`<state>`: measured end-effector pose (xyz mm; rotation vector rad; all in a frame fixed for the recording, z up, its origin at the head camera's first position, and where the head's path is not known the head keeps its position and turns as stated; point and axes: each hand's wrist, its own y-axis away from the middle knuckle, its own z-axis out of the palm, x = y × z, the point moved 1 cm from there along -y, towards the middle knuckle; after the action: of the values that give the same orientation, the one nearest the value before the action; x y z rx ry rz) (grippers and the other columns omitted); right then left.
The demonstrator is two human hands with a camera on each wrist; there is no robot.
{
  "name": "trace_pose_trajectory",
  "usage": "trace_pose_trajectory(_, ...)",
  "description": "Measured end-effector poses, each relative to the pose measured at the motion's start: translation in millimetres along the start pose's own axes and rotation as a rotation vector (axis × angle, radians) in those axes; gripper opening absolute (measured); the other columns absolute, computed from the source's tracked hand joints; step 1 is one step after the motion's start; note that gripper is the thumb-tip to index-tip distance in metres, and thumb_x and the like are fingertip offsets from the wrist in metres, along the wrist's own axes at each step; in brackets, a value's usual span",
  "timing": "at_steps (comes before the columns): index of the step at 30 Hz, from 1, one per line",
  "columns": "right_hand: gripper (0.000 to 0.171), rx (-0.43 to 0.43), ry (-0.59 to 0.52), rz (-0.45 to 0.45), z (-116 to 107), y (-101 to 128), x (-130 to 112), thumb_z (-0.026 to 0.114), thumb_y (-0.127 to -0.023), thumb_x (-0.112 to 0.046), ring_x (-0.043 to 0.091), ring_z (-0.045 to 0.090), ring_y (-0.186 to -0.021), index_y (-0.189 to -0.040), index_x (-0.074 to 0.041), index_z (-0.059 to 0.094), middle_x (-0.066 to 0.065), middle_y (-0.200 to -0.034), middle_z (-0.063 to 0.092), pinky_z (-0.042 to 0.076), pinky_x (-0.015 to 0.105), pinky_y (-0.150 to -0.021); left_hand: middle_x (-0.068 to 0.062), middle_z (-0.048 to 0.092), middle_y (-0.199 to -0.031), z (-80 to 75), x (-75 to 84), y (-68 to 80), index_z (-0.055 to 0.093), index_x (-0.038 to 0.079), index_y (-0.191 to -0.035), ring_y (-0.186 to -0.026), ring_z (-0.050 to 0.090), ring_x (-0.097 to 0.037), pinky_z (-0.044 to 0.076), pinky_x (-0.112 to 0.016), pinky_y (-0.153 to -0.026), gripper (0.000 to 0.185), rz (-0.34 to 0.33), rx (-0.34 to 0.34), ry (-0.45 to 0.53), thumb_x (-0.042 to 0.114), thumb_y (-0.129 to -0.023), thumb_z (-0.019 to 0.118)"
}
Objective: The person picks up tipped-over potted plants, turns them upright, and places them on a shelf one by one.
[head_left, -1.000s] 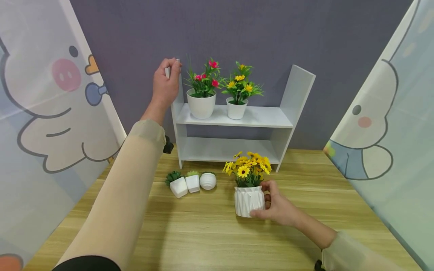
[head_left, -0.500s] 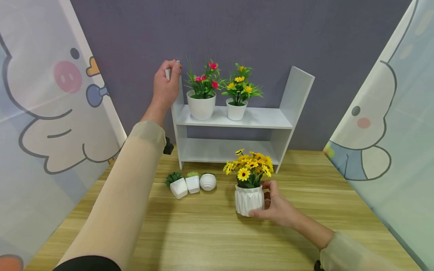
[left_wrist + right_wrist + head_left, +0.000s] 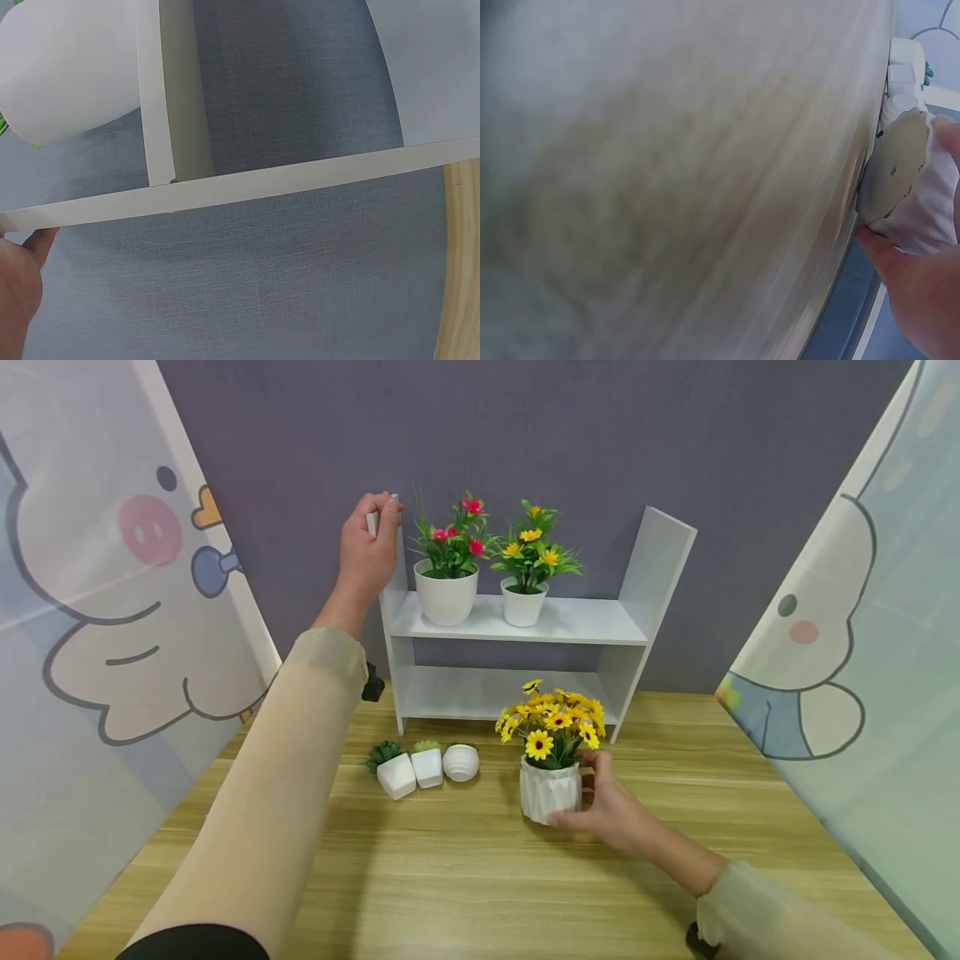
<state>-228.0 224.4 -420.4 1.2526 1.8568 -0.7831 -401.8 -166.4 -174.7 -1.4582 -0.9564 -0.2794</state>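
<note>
My left hand (image 3: 369, 542) grips the top of the left side panel of a white two-tier shelf (image 3: 570, 620). In the left wrist view only my thumb (image 3: 21, 279) shows beside the panel's edge (image 3: 225, 191). My right hand (image 3: 596, 806) holds a white faceted pot of yellow flowers (image 3: 550, 790) in front of the shelf, thumb on its near side and fingers behind it. In the right wrist view the pot's round base (image 3: 892, 176) is tilted clear of the wooden table (image 3: 667, 187), with my fingers (image 3: 922, 300) around it.
On the upper shelf stand a red-flower pot (image 3: 446, 595) and a smaller yellow-flower pot (image 3: 523, 602); the lower shelf is bare. Three tiny succulent pots (image 3: 427, 767) sit on the table left of the held pot. Cartoon-printed curtains (image 3: 112, 610) flank both sides.
My right hand has carried the yellow-flower pot away from me toward the shelf, raising it a little. My left hand stays on the shelf panel.
</note>
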Motion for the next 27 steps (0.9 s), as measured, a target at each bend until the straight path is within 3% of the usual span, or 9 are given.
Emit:
trace_pose_trajectory(6,0.119,0.020,-0.002,0.031,1,-7,1,0.102,-0.077,-0.017,0.052,0.061,-0.136,-0.155,-0.001,0.013,0.034,-0.160,0.039,0.057,0.054,-0.112,-0.011,0.063,-0.156,0.0,0.0,-0.2,0.062,0.009,-0.107,-0.159,0.046,-0.011,0.037,-0.029,-0.130,0.028,0.003,0.000,0.002,0.035,-0.116,0.054)
trace_pose_trajectory(11,0.136,0.038,0.023,0.051,2,-11,1,0.103,-0.077,-0.020,0.054,0.044,-0.154,-0.165,-0.004,-0.001,0.036,-0.170,0.031,0.040,0.061,-0.126,-0.013,0.065,-0.150,0.4,-0.8,-0.8,0.061,0.001,-0.115,-0.159,0.046,-0.011,0.040,-0.030,-0.128,0.035,0.011,-0.004,0.008,0.034,-0.116,0.054)
trace_pose_trajectory(15,0.143,0.041,0.048,0.005,3,-14,1,0.103,-0.077,-0.018,0.053,0.036,-0.160,-0.168,-0.005,-0.006,0.033,-0.173,0.026,0.030,0.063,-0.129,-0.014,0.066,-0.143,1.0,-1.5,-0.7,0.061,0.000,-0.118,-0.158,0.046,-0.011,0.044,-0.029,-0.123,0.035,0.011,-0.003,0.014,0.034,-0.116,0.053)
trace_pose_trajectory(21,0.138,0.038,0.122,-0.018,3,-16,3,0.102,-0.078,-0.021,0.053,0.033,-0.161,-0.169,-0.003,-0.001,0.032,-0.174,0.028,0.026,0.065,-0.131,-0.014,0.066,-0.142,1.4,-1.7,-1.0,0.062,0.003,-0.115,-0.158,0.046,-0.011,0.044,-0.029,-0.123,0.032,0.007,-0.002,0.024,0.034,-0.116,0.054)
trace_pose_trajectory(27,0.131,0.043,0.170,-0.034,5,-18,4,0.102,-0.078,-0.021,0.051,0.033,-0.162,-0.171,-0.005,0.011,0.029,-0.175,0.029,0.025,0.064,-0.132,-0.012,0.065,-0.136,1.5,-1.9,-0.7,0.062,0.004,-0.114,-0.157,0.046,-0.009,0.048,-0.028,-0.110,0.032,0.005,-0.004,0.025,0.034,-0.116,0.054)
